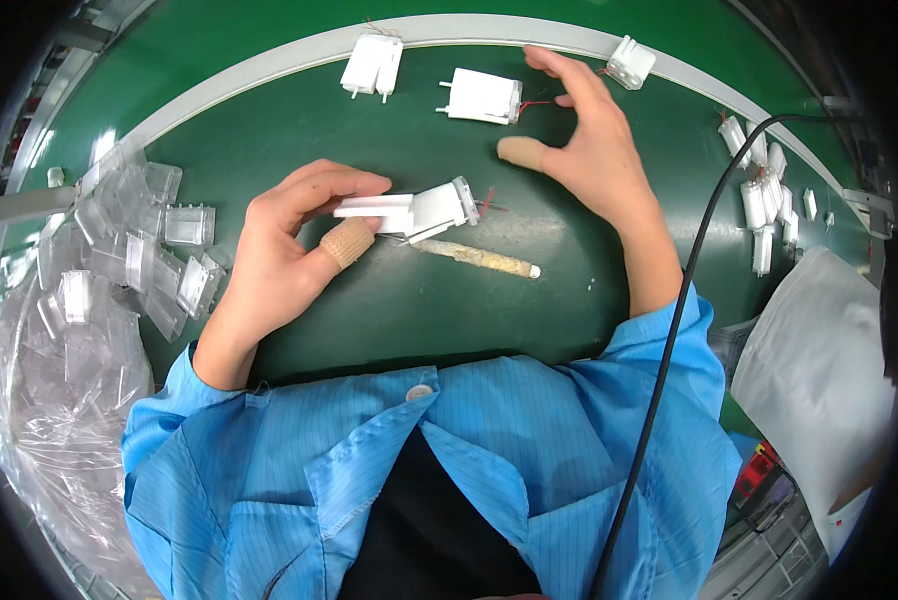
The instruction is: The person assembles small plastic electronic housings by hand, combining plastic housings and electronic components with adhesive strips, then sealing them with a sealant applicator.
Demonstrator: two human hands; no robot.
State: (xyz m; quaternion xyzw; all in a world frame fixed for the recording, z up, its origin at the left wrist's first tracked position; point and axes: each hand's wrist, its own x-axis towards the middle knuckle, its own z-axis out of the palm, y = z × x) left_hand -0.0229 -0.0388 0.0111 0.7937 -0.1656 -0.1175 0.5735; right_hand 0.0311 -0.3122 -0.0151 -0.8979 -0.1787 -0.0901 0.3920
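Observation:
My left hand [296,255], its thumb wrapped in a tan finger cover, grips a white plastic housing [437,208] between thumb and fingers. A clear end piece and thin red wires show at the housing's right end. Beneath it on the table lies a thin stick-like tool [479,257], its handle wrapped in worn, stained tape. My right hand [589,145] is raised with thumb and fingers spread, holding nothing; its thumb also wears a tan cover. Nearest to it is another white housing [482,97] with red wires, lying on the green table.
More white housings [373,65] lie by the far rail, one [630,63] beyond my right hand. Clear plastic cases [139,257] pile up at left above a clear bag [64,400]. Several white parts [765,195] sit at right. A black cable [691,262] crosses near my right arm.

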